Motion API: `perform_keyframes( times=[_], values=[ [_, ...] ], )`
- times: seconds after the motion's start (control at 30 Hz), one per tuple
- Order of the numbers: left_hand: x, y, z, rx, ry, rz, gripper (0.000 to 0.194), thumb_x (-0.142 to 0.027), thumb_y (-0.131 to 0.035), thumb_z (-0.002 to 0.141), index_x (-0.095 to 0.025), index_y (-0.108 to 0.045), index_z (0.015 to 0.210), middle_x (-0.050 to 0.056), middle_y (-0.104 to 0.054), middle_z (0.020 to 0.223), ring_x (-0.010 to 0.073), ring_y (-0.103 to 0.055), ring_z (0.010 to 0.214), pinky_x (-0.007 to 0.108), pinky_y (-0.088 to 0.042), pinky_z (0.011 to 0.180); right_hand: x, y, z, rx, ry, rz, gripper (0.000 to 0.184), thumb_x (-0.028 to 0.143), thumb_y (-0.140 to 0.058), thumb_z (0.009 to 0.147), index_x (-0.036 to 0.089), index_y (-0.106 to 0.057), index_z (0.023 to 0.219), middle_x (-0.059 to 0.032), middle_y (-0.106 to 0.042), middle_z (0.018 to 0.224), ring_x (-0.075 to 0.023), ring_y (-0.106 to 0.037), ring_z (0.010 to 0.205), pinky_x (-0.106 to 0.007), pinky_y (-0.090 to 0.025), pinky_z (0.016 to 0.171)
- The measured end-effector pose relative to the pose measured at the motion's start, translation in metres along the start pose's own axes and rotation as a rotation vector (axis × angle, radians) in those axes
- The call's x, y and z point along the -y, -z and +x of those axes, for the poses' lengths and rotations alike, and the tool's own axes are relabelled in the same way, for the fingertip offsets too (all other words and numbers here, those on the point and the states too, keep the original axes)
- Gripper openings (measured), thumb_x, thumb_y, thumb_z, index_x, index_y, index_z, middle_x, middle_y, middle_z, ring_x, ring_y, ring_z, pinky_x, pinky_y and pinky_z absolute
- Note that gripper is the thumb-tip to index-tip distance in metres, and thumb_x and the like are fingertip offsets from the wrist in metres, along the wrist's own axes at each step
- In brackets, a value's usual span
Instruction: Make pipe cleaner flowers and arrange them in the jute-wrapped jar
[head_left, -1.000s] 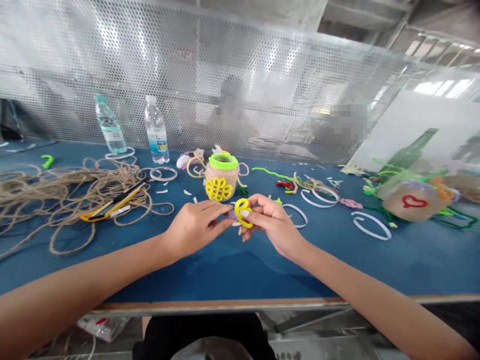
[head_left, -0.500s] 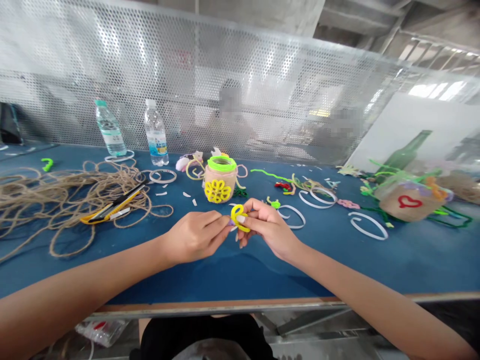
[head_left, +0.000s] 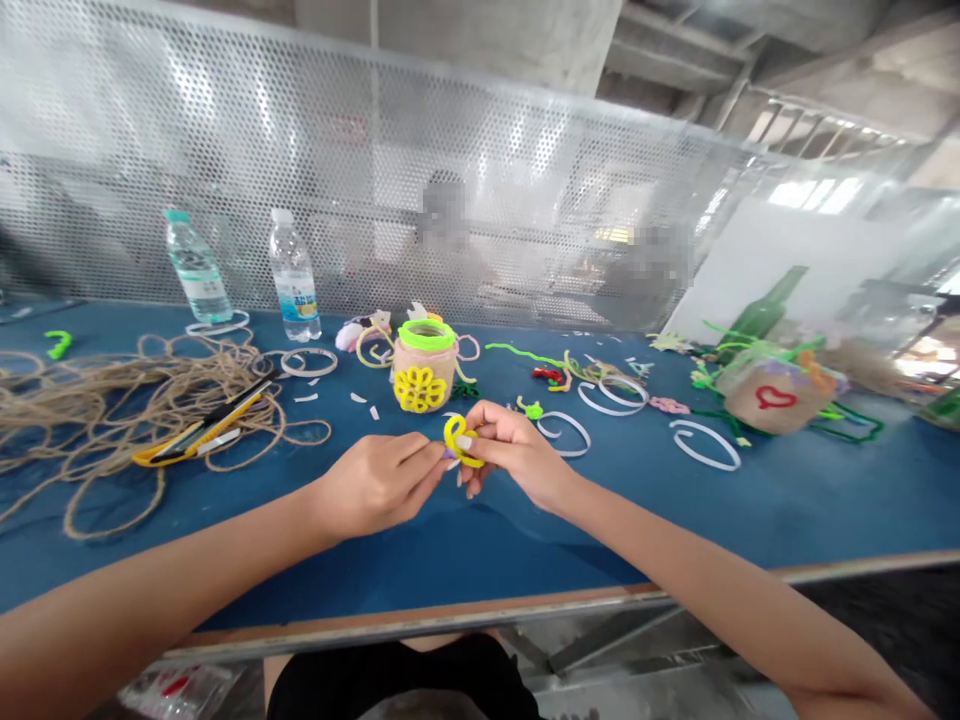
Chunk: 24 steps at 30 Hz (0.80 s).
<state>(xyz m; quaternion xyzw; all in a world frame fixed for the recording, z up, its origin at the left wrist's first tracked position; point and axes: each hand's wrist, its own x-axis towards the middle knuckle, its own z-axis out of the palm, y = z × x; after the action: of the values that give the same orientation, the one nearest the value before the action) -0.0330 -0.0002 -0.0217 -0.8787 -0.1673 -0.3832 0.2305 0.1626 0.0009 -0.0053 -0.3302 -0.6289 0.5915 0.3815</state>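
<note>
Both hands meet over the front part of the blue table [head_left: 510, 540]. A yellow pipe cleaner [head_left: 454, 432] curls in loops between them. My right hand [head_left: 514, 450] pinches it between thumb and fingers. My left hand [head_left: 386, 480] is closed at the loops' left side, its fingertips on a small purple bit that its fingers mostly hide. Just beyond the hands stands a twine-wrapped jar [head_left: 442, 365] with a bright green rim [head_left: 426, 340] and a yellow looped flower [head_left: 420, 388] on its front.
At left lie tangled twine [head_left: 187, 380] and a yellow utility knife [head_left: 202, 425]. Two water bottles [head_left: 199, 270] stand behind. White rings [head_left: 705, 447] and pipe cleaner scraps lie at right, near a jar with a red heart [head_left: 776, 397]. A perforated metal screen [head_left: 315, 150] runs along the back.
The view has turned slightly right, so everything sits further left in it. Both hands keep hold, and the yellow loops have shifted slightly in the fingers.
</note>
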Motion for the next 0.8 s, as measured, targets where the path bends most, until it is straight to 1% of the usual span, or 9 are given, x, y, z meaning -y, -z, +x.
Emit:
perform_keyframes(
  times=[0.07, 0.13, 0.23, 0.33, 0.43, 0.53, 0.63, 0.73, 0.8],
  values=[
    [0.001, -0.003, -0.001, 0.047, 0.102, -0.087, 0.019, -0.018, -0.048, 0.091, -0.012, -0.065, 0.085, 0.006, -0.067, 0.073, 0.0131, -0.064, 0.063, 0.021, -0.049, 0.055, -0.001, 0.010, 0.006, 0.043, 0.009, -0.054, 0.030, 0.038, -0.069, 0.075, 0.018, -0.047, 0.080, 0.0037, -0.064, 0.059, -0.0112, -0.061, 0.047, -0.024, -0.052, 0.047],
    [0.003, -0.005, -0.001, 0.136, 0.279, -0.201, 0.022, -0.026, -0.049, 0.091, -0.013, -0.067, 0.088, 0.006, -0.068, 0.076, 0.0146, -0.065, 0.066, 0.023, -0.051, 0.058, -0.003, 0.021, 0.012, 0.059, 0.027, -0.131, 0.029, 0.037, -0.070, 0.074, 0.017, -0.050, 0.081, 0.0035, -0.063, 0.062, -0.0099, -0.060, 0.050, -0.023, -0.051, 0.048],
    [0.004, -0.009, 0.003, 0.235, 0.661, -0.457, 0.026, -0.037, -0.056, 0.086, -0.015, -0.068, 0.095, 0.006, -0.070, 0.080, 0.0150, -0.064, 0.062, 0.023, -0.052, 0.056, -0.005, 0.030, 0.016, 0.068, 0.052, -0.230, 0.026, 0.034, -0.069, 0.075, 0.016, -0.052, 0.084, 0.0048, -0.060, 0.063, -0.0064, -0.057, 0.050, -0.018, -0.048, 0.048],
    [0.002, -0.012, 0.008, 0.224, 1.016, -0.854, 0.038, -0.041, -0.070, 0.072, -0.015, -0.067, 0.100, 0.006, -0.071, 0.086, 0.0159, -0.065, 0.065, 0.024, -0.054, 0.053, -0.003, 0.028, 0.012, 0.161, 0.023, -0.279, 0.028, 0.030, -0.067, 0.077, 0.019, -0.045, 0.092, 0.0064, -0.059, 0.066, -0.0059, -0.055, 0.049, -0.018, -0.046, 0.047],
    [-0.002, -0.014, 0.012, 0.238, 1.127, -1.148, 0.038, -0.038, -0.077, 0.063, -0.014, -0.068, 0.090, 0.005, -0.070, 0.081, 0.0163, -0.065, 0.070, 0.026, -0.056, 0.061, 0.000, 0.023, 0.008, 0.226, 0.008, -0.364, 0.025, 0.025, -0.060, 0.083, 0.021, -0.041, 0.097, 0.0069, -0.058, 0.068, -0.0059, -0.055, 0.051, -0.017, -0.045, 0.048],
    [-0.005, -0.014, 0.014, 0.214, 1.190, -1.237, 0.038, -0.035, -0.078, 0.062, -0.012, -0.066, 0.090, 0.004, -0.068, 0.076, 0.0149, -0.065, 0.069, 0.026, -0.056, 0.064, 0.000, 0.026, 0.011, 0.244, 0.024, -0.398, 0.025, 0.026, -0.054, 0.087, 0.021, -0.039, 0.107, 0.0060, -0.057, 0.070, -0.0074, -0.057, 0.055, -0.020, -0.048, 0.053],
    [-0.007, -0.013, 0.016, 0.139, 1.265, -1.223, 0.043, -0.028, -0.075, 0.063, -0.012, -0.062, 0.101, 0.001, -0.066, 0.074, 0.0129, -0.063, 0.065, 0.026, -0.055, 0.063, 0.000, 0.043, 0.016, 0.105, 0.094, -0.547, 0.032, 0.034, -0.050, 0.090, 0.020, -0.039, 0.117, 0.0034, -0.056, 0.073, -0.0112, -0.060, 0.063, -0.026, -0.051, 0.061],
    [-0.008, -0.011, 0.017, 0.092, 1.368, -1.193, 0.042, -0.021, -0.067, 0.067, -0.013, -0.061, 0.108, -0.001, -0.063, 0.071, 0.0114, -0.063, 0.064, 0.025, -0.055, 0.066, 0.003, 0.071, 0.022, -0.191, 0.204, -1.031, 0.032, 0.031, -0.053, 0.088, 0.017, -0.047, 0.115, -0.0044, -0.060, 0.086, -0.0167, -0.060, 0.076, -0.034, -0.050, 0.073],
    [-0.008, -0.010, 0.017, 0.076, 1.420, -1.193, 0.037, -0.019, -0.064, 0.068, -0.014, -0.062, 0.104, 0.000, -0.064, 0.075, 0.0113, -0.063, 0.067, 0.025, -0.054, 0.070, 0.006, 0.094, 0.028, -0.326, 0.242, -1.313, 0.029, 0.024, -0.054, 0.086, 0.013, -0.052, 0.112, -0.0123, -0.057, 0.104, -0.0205, -0.060, 0.090, -0.037, -0.047, 0.083]
  ],
)
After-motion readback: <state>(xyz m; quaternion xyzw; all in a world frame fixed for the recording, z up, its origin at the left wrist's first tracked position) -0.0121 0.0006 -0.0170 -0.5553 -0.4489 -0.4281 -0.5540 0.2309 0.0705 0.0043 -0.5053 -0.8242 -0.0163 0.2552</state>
